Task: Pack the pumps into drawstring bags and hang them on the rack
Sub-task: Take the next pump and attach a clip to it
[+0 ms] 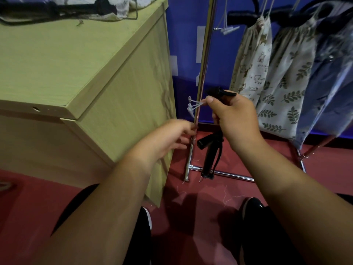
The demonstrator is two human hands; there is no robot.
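My right hand point(236, 119) grips a black pump point(209, 155) upright in front of the rack. The pump's handle point(219, 92) sticks out above my fingers and its barrel hangs below my palm. The thumb and forefinger of that hand also pinch white cords point(194, 107) that end in small toggles. My left hand point(170, 137) is lower left, its curled fingertips against the chrome rack pole point(205, 54); I cannot tell if it holds anything. Filled drawstring bags, one with a cat print point(254, 60) and one with a leaf print point(282, 88), hang from black hangers.
A pale wooden cabinet point(66, 64) stands at the left; more black pumps and cloth bags point(57, 8) lie on its far end. A clear plastic cover point(332, 83) hangs at the right of the rack. The rack's base bar point(229, 174) lies on the red floor by my shoes.
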